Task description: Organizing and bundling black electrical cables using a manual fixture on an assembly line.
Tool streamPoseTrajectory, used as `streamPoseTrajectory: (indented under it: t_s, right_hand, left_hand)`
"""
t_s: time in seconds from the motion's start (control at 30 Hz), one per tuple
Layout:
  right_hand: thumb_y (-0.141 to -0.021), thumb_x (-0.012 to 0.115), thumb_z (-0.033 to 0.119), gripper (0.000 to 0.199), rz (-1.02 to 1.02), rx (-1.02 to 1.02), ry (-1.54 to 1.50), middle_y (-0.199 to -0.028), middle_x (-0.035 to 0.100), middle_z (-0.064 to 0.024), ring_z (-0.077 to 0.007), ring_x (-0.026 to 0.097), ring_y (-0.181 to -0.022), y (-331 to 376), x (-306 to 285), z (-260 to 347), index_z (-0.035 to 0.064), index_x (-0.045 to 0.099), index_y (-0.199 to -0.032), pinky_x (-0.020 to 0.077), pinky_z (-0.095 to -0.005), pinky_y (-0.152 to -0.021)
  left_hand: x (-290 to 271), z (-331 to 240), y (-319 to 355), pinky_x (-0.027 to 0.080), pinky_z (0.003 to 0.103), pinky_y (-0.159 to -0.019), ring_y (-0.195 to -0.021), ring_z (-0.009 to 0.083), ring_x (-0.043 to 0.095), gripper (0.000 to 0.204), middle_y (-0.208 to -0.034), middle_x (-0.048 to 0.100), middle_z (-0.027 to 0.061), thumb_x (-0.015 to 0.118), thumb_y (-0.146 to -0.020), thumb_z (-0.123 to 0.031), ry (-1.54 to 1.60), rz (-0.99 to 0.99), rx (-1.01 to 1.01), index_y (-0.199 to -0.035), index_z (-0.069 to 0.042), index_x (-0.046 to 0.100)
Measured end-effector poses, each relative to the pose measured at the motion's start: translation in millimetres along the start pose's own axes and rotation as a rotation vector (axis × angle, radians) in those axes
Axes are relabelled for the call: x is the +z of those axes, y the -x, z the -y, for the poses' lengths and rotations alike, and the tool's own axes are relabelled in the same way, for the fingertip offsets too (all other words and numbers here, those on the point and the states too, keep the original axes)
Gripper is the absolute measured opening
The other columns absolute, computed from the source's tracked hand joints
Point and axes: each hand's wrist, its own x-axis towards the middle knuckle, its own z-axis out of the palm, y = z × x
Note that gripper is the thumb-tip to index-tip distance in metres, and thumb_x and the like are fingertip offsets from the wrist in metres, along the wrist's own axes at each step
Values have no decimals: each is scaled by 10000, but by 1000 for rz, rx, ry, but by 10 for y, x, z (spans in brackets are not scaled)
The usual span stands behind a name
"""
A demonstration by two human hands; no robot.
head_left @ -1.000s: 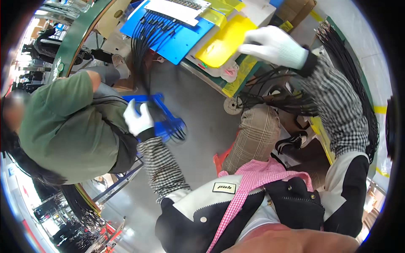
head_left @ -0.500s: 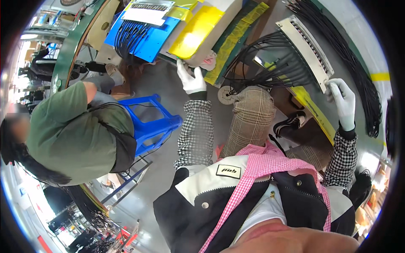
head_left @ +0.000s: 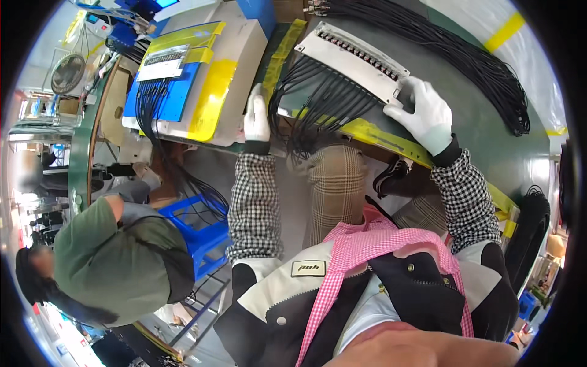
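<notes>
A white metal strip panel (head_left: pixel 351 61), with a row of dark connectors along its far side, lies on the green table. Many black cables (head_left: pixel 324 101) fan out from its near edge. My right hand (head_left: pixel 428 116), in a white glove, grips the panel's right end, thumb at the near corner and fingers at the far one. My left hand (head_left: pixel 256 117), also gloved, is at the table's near edge, fingers stretched upward and close together. It stands between a pale box (head_left: pixel 238 64) and the cables, with nothing visible in it. Whether it touches the box I cannot tell.
A thick bundle of black cables (head_left: pixel 428 49) runs along the table's far right. On the pale box a smaller connector panel (head_left: pixel 162 63) rests on a blue board (head_left: pixel 177 101). A person in green (head_left: pixel 116 263) sits on a blue stool (head_left: pixel 205 235) at left.
My view has shifted toward the table. My right hand has gone from a pinch at the panel's near corner to a wider hold on its end. My left hand's spread fingers have come together.
</notes>
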Motion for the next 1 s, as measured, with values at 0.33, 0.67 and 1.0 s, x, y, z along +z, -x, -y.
streamPoseTrajectory:
  t_s: [0.33,0.67,1.0]
  right_hand:
    - [-717,727,245,580,193,142,-364,-932,601,-72,-158,569,-730,-101,-23,-53,70,485,-1215,470,-268,-686]
    - [-830,628,198,446,469,393,-912,-855,590,-115,-142,553,-614,-368,-144,-54,-57,451,-1150,456,-217,-506]
    - [-906,539,231,281,480,577,-1244,-753,513,-53,-94,474,-525,-180,-160,-518,-21,495,-1019,369,-190,-424]
  left_hand:
    - [-190,-1000,-3,312,214,-404,-417,96,411,410,-504,514,20,598,-880,-345,-223,131,-498,-685,14,633]
    - [92,178,676,464,255,-819,-986,225,585,416,-1166,587,152,469,-882,-101,327,975,-285,-1278,25,465]
    - [884,-801,1026,446,229,-493,-458,175,523,369,-648,628,135,406,-979,-200,833,1275,-634,-1058,133,543]
